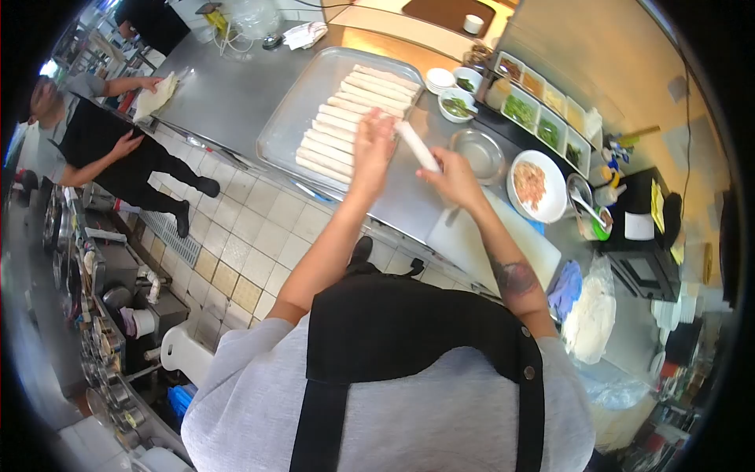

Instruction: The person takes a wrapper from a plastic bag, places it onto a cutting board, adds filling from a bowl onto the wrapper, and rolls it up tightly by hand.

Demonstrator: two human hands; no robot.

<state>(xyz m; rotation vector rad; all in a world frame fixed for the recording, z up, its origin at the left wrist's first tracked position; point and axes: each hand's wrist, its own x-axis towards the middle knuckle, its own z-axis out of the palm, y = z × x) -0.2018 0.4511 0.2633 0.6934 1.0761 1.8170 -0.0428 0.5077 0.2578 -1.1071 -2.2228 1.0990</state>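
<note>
My right hand (454, 178) is closed round the lower end of a long pale roll (417, 147), which tilts up toward the tray. My left hand (373, 141) hovers over the right side of a large metal tray (285, 118), close to the roll's upper end. Its fingers look apart but somewhat blurred, and I cannot tell whether they touch the roll. Several similar pale rolls (330, 144) lie side by side in the tray. Below my right hand is a white cutting board (503, 236), and a round metal bowl (477, 156) stands just beyond that hand.
Right of the metal bowl stands a white bowl of pinkish filling (533, 186). Small bowls of greens (456, 105) and a rack of topping containers (543, 110) line the back. A purple cloth (565, 289) lies at right. Another person (102, 141) stands at left, holding a cloth (156, 97).
</note>
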